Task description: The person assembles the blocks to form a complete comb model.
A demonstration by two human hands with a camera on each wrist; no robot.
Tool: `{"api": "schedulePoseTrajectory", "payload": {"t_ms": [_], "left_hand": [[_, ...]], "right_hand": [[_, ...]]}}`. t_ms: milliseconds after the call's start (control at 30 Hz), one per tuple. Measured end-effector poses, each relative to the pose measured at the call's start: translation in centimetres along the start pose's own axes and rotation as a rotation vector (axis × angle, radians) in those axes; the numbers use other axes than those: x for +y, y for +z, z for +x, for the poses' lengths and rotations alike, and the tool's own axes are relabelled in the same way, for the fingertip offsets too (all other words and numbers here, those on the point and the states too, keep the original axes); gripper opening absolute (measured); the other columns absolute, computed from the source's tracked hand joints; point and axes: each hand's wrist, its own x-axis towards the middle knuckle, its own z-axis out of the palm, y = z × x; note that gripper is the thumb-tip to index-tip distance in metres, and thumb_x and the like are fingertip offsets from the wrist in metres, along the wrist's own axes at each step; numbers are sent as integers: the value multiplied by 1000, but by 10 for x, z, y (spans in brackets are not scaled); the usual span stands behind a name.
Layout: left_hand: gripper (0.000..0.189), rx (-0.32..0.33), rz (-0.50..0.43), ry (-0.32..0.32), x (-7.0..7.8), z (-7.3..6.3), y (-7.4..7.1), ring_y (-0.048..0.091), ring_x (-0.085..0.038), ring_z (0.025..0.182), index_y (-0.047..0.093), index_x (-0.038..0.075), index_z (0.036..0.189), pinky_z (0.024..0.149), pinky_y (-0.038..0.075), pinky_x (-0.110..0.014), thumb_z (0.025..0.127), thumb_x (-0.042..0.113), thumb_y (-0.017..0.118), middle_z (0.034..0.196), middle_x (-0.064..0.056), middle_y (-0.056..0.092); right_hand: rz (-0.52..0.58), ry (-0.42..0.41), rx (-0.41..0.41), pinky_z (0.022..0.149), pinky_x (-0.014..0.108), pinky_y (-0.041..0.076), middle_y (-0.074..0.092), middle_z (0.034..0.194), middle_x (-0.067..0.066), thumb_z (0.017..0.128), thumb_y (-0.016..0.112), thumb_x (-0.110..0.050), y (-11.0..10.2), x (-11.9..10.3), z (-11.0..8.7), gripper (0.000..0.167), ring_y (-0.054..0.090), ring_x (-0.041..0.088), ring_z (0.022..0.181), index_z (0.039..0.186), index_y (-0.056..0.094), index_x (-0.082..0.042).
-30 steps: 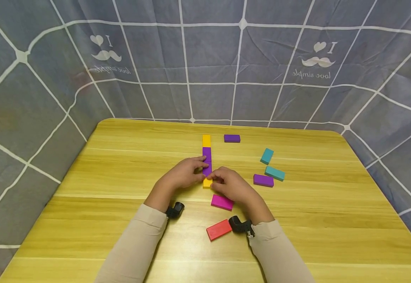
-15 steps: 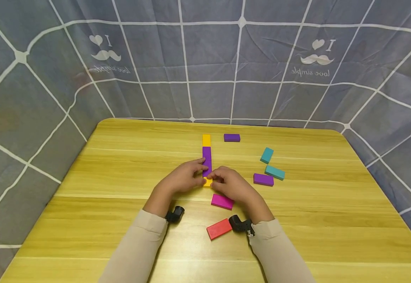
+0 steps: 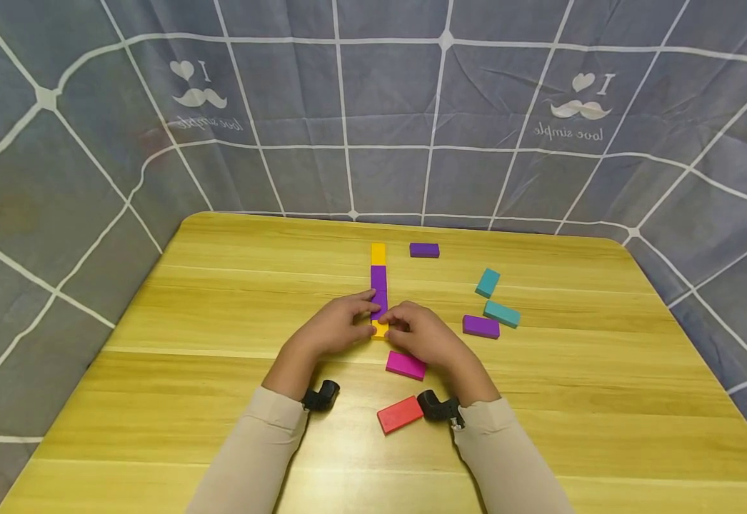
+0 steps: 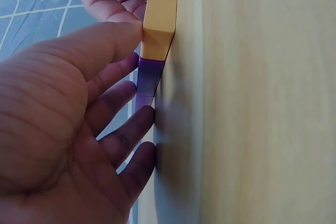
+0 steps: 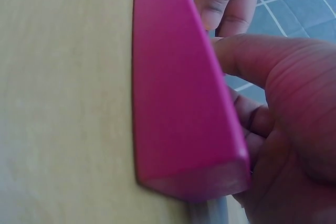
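Head view: hands angled inward, touching yellow block.

The left sleeve and right sleeve are plain beige with creased cuffs. The black left camera and matching right camera look rounded; a small silvery fitting shows beside the right one.

Both arms are angled inward, the left hand and right hand held close together, short of the table's far edge. The left fingers are spread, the right loosely bent.
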Motion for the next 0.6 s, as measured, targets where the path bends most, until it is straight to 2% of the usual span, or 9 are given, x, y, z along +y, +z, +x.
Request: {"api": "schedulePoseTrajectory", "payload": {"t_ms": [300,600], "left_hand": [[42,5,8,-17,0,-1,-1,39,-31,140,62,3,134,115,31,-44,94,15,67,155,-8,40],[43,7,-8,-26,0,3,1,39,-31,141,62,3,134,115,31,-43,94,18,67,155,-8,40]], "right_hand": [[47,-11,-3,80,34,48,61,104,-2,94,65,-13,-4,-4,-3,20,54,17,88,113,71,-11],[69,-14,-19,84,35,51,63,107,-3,97,64,-16,-19,-4,-19,21,58,17,94,116,69,-11]]}}
